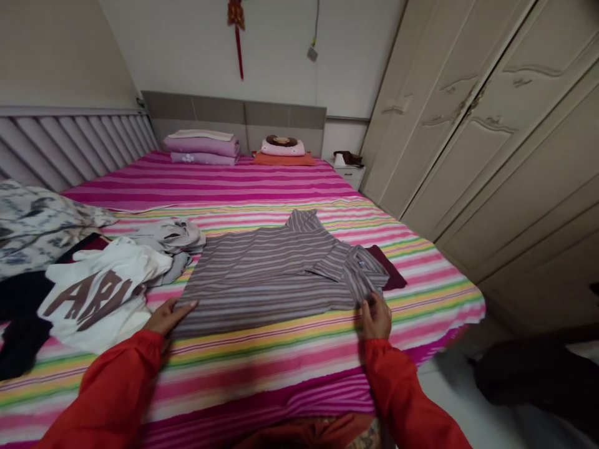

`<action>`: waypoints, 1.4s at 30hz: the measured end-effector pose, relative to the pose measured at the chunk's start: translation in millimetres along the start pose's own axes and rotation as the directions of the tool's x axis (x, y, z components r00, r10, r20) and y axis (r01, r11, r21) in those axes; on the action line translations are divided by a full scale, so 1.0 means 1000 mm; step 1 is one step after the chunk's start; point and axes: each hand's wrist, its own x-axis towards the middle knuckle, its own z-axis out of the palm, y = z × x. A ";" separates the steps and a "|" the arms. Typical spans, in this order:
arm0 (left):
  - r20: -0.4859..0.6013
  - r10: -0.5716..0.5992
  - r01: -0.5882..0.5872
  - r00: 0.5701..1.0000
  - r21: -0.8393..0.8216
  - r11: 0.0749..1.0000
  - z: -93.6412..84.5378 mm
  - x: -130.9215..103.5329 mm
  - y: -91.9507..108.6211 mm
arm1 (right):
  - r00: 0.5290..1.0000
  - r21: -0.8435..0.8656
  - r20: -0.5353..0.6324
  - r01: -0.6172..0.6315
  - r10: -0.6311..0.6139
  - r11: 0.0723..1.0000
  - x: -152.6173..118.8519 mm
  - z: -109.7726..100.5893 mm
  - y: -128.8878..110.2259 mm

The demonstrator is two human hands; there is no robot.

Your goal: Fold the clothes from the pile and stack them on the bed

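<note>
A grey striped shirt [262, 268] lies on the striped bed sheet [281, 374], its hem to the left and its collar to the right, with one sleeve pointing away at the top. At the hem's near corner, my left hand [167, 317] touches the cloth with thumb and forefinger apart. Near the collar and shoulder, my right hand [376, 317] pinches the shirt's near edge between thumb and fingers. Beneath the collar end, a folded maroon cloth [390, 269] sticks out on the right.
Left of the shirt lie a white lettered shirt [107, 293], a grey garment [171, 236], black clothing [23, 312] and a floral cloth [42, 221]. Folded bedding [203, 146] and a pink pillow stack [283, 149] sit by the headboard. A wardrobe [468, 137] stands right.
</note>
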 end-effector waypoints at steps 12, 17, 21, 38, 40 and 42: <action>0.073 -0.115 0.116 0.991 -0.010 0.993 -0.009 -0.012 -0.020 | 0.917 0.083 0.170 -0.379 0.362 0.922 0.065 -0.017 0.013; -0.144 0.052 -0.053 0.988 -0.003 0.999 -0.009 -0.018 -0.016 | 0.857 0.203 0.324 -0.476 0.400 0.856 0.066 -0.026 0.005; -0.182 0.124 -0.151 0.975 -0.140 0.979 -0.007 -0.025 -0.034 | 0.843 0.243 0.359 -0.499 0.400 0.832 0.069 -0.037 0.002; -0.299 0.123 -0.009 0.946 0.357 0.934 0.008 -0.037 -0.043 | 0.899 0.045 0.245 -0.384 0.362 0.922 0.054 -0.026 -0.032; -0.301 0.084 0.025 0.950 0.342 0.939 0.012 -0.033 -0.033 | 0.739 0.060 0.472 -0.571 0.480 0.819 0.054 -0.012 -0.047; -0.324 0.033 0.069 0.945 0.297 0.952 0.016 -0.027 -0.022 | 0.611 0.060 0.592 -0.684 0.526 0.727 0.055 0.006 -0.057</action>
